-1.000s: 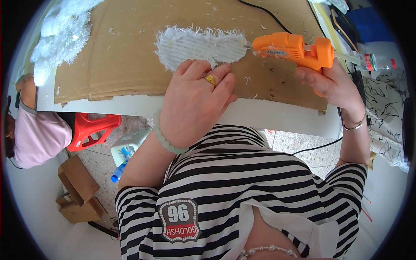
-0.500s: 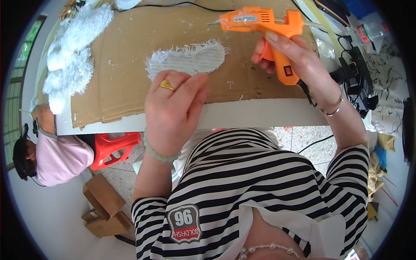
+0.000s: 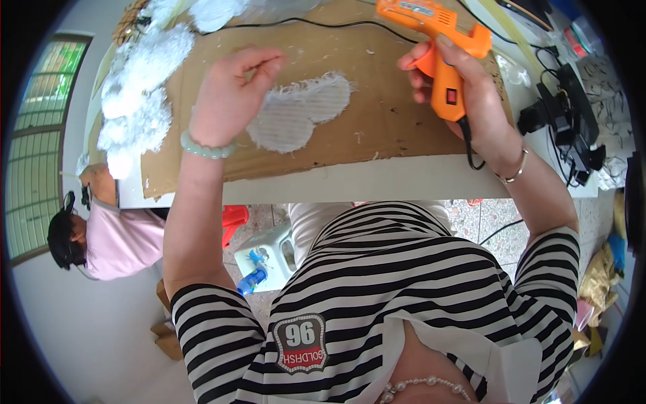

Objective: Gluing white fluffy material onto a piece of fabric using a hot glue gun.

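My right hand (image 3: 471, 84) is wrapped round the handle of an orange hot glue gun (image 3: 447, 81), its fingers by the trigger. The gun is held above the cardboard, and its nozzle end lies past the top of the picture. A flat white piece of cloth (image 3: 296, 114) with a frayed, fringed edge lies on the cardboard (image 3: 377, 128). To the left of the cloth and over its edge, my left hand (image 3: 232, 94) is raised with fingertips pinched together. Whatever sits between those fingertips, if anything, is too small to name.
Fluffy white fringed pieces (image 3: 138, 101) are heaped at the left. A black cord (image 3: 316, 23) crosses the far side. Black plugs and a power strip (image 3: 562, 108) stand at the right edge. A person in a pink top (image 3: 124, 242) sits left, and a pale stool (image 3: 269, 252) is below the table.
My left hand has lifted off the cloth and moved left and away. The glue gun has shifted up and slightly right, its nozzle leaving the picture. The whole view has shifted a little.
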Motion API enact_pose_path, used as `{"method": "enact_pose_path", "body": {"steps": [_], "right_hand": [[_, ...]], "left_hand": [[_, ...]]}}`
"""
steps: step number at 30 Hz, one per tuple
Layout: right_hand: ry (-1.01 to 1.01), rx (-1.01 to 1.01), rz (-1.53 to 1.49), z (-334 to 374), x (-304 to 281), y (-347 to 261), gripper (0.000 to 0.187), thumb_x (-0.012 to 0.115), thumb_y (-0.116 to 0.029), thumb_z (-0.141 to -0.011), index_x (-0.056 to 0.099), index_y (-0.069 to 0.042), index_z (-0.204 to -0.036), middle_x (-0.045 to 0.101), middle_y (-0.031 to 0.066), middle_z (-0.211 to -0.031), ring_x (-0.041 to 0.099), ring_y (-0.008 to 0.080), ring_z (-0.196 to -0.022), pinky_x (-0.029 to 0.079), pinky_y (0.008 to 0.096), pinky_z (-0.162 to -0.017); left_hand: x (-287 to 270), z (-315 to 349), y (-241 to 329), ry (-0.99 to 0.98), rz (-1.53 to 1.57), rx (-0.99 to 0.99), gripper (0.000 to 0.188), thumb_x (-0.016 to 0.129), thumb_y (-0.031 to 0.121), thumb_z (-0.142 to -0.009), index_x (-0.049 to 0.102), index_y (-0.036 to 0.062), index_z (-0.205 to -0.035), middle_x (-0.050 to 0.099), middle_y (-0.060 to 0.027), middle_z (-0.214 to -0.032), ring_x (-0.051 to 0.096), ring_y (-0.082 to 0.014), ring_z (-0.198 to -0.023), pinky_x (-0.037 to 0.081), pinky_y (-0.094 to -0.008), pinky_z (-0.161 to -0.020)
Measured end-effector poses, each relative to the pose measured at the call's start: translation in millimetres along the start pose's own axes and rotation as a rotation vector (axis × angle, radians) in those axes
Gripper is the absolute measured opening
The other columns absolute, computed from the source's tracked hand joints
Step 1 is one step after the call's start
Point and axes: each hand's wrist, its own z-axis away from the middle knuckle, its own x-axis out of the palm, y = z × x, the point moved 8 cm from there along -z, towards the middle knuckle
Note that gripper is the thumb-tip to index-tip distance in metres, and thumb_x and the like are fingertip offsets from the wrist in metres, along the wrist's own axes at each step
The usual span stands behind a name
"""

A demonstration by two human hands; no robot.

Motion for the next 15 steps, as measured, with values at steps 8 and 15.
{"method": "enact_pose_path", "body": {"steps": [8, 15], "right_hand": [[-0.204, -0.048, 0.280, 10, 27, -8, 0.038, 0.043, -0.040, -0.098, 0.057, -0.006, -0.104, 0.063, 0.0102, -0.102, 0.056, 0.0133, -0.087, 0.047, 0.0264, -0.071], [-0.435, -0.042, 0.520, 4, 87, 7, 0.029, 0.052, -0.030, -0.097, 0.059, -0.004, -0.106, 0.063, 0.0047, -0.097, 0.057, 0.0111, -0.090, 0.047, 0.0256, -0.074]], "left_hand": [[-40, 106, 8, 0.208, -0.321, 0.006, 0.013, 0.071, 0.007, -0.077, 0.066, 0.0002, -0.088, 0.068, -0.0123, -0.086, 0.064, -0.0278, -0.081, 0.051, -0.0348, -0.074], [4, 137, 37, 0.217, -0.320, 0.106, 0.034, 0.076, 0.013, -0.071, 0.065, 0.0022, -0.101, 0.067, -0.0113, -0.106, 0.059, -0.0327, -0.100, 0.046, -0.0412, -0.089]]}}
